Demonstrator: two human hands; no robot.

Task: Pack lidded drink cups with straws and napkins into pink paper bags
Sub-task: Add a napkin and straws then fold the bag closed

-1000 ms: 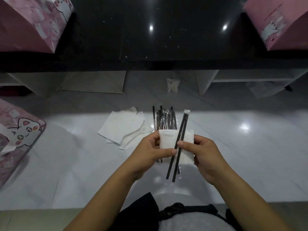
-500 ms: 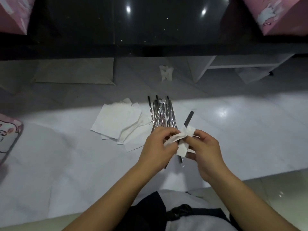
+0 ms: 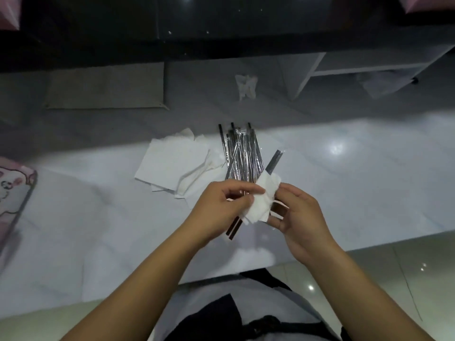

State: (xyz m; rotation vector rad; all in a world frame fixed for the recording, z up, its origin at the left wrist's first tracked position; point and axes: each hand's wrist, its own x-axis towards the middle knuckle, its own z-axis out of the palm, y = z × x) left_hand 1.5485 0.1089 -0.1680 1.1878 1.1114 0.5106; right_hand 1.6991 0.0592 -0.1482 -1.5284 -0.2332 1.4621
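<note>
Over the white counter [image 3: 369, 183], in the head view, the left hand [image 3: 220, 205] and right hand [image 3: 301, 217] sit close together, both pinching a napkin [image 3: 259, 204] wrapped round two straws [image 3: 274, 163]. Their long axis runs 7 to 1 o'clock. A pink bag [image 3: 14, 193] lies at 9 o'clock, well apart, nearer the left hand.

The napkin [image 3: 258, 204] is white, wrapped round two black straws [image 3: 273, 164]; the straw pile [image 3: 242, 156] is black under shiny clear wrap. Left of that pile, a pink bag [image 3: 13, 190] (cartoon cat print) stands on the white table [image 3: 344, 183].
</note>
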